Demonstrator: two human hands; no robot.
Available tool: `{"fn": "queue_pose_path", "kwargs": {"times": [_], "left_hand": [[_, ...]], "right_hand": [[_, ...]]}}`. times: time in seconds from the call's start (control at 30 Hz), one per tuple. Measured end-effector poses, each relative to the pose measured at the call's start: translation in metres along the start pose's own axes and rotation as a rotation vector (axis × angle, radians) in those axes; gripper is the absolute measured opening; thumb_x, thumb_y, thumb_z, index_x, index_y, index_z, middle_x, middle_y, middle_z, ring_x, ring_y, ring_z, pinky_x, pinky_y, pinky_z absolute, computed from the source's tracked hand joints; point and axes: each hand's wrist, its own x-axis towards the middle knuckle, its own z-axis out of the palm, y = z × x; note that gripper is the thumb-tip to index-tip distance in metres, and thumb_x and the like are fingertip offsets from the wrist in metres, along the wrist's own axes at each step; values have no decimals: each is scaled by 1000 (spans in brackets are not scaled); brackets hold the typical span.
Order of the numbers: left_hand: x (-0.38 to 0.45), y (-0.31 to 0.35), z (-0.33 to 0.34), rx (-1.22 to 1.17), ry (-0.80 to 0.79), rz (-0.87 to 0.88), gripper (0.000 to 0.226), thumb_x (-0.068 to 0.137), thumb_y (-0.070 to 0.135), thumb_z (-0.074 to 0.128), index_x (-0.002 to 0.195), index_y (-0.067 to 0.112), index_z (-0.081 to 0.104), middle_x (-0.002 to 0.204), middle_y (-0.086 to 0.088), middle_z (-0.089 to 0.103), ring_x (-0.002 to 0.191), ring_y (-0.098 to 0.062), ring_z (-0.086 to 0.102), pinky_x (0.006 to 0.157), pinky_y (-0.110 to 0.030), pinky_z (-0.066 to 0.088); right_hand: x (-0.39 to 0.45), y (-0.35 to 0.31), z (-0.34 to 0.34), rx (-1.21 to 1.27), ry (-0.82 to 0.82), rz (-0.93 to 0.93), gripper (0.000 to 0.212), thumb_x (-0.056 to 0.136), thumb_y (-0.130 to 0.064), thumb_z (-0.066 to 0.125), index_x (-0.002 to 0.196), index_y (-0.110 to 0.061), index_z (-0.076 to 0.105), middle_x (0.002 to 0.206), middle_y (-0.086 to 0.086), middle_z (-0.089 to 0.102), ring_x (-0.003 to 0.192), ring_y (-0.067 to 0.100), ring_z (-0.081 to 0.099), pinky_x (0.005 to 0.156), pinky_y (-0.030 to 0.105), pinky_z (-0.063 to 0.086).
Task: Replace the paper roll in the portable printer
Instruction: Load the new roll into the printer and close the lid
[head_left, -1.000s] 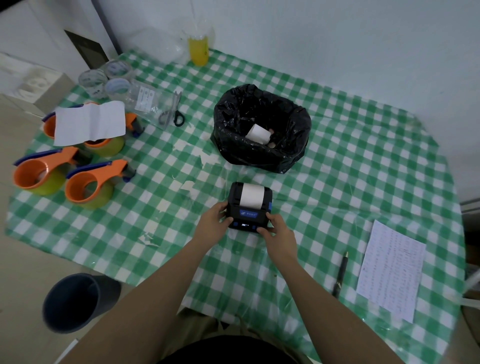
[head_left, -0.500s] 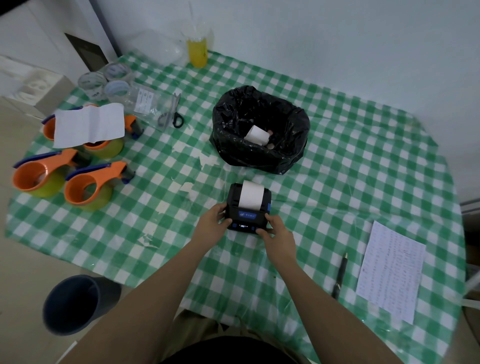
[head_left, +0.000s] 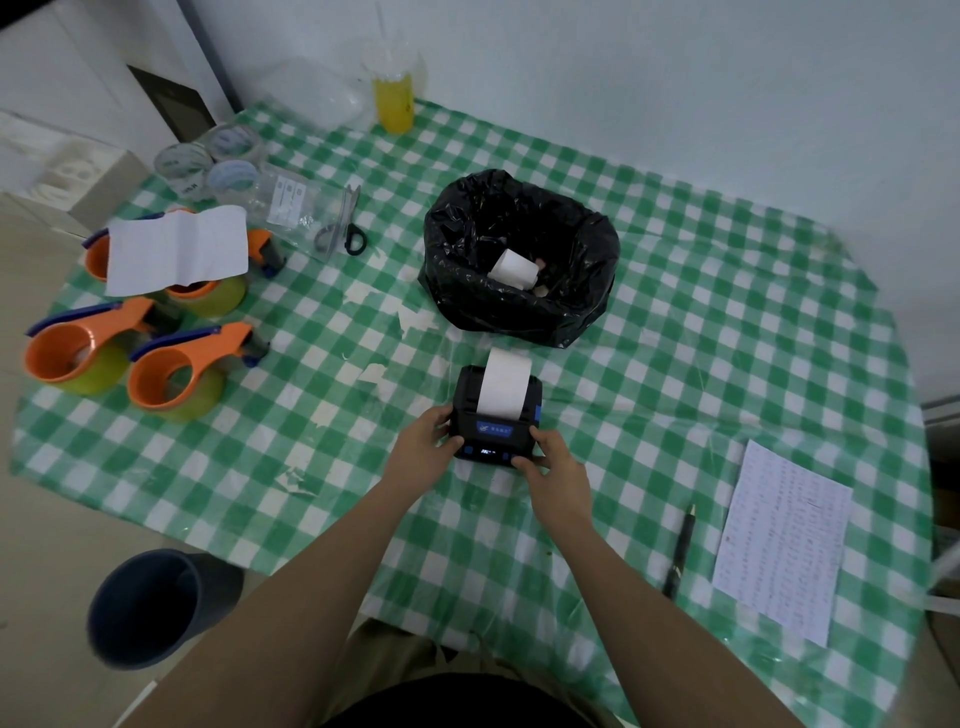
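Left hand: the left hand (head_left: 427, 444) is wrapping its fingers around the left side of the small black portable printer with blue buttons (head_left: 496, 415), gripping it and pressing it to the table.
Right hand: the right hand (head_left: 555, 470) is clasping the printer's near right corner, thumb lying across the front edge beside the lit display; whether it is pressing a button I cannot tell.
Printer: it is sitting on the green-and-white checked plastic tablecloth (head_left: 675, 364), just at 12 o'clock from both hands, lid apparently closed.
New paper: a strip of white paper (head_left: 505, 384) is coming out of the slot and lying back over the printer's top toward 12 o'clock.
Old roll: a white paper roll (head_left: 513, 267) is lying inside the black plastic bin bag (head_left: 519, 260), just beyond the printer at 12 o'clock.
Done, by my judgement: discarded roll binned, fresh roll seated, cover shut, paper feeding.
Left, by my judgement: tearing off the fed strip and letting go.
Surroundings: orange tape dispensers (head_left: 171, 364) are resting well apart at 9 o'clock; a black pen (head_left: 680, 551) and a handwritten sheet (head_left: 784, 540) are lying at 4 o'clock.
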Motion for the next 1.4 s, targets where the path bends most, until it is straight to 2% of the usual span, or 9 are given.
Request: {"fn": "queue_pose_path", "kwargs": {"times": [0.7,1.13,1.4], "left_hand": [[1,-1,1,3,-2,9,47,87,1,55,132,4,42,135,-18,50,124,-30,51,104,-39,42],[1,-1,2,3,0,-3,48,87,2,56,133,5,41,136,-17,50,123,-28,51,99,-31,41],[1,0,2,23,9,5,47,87,2,56,132,5,43,135,-17,51,123,-29,52,103,-39,43]], "right_hand": [[0,1,1,30,4,3,37,88,-22,63,122,-24,51,114,4,68,99,20,65,77,44,56],[0,2,2,24,10,-7,36,89,-21,62,123,-22,50,113,4,68,94,23,65,76,42,56],[0,2,2,20,12,-5,36,88,-21,63,122,-23,51,111,4,68,94,21,66,76,43,56]]}}
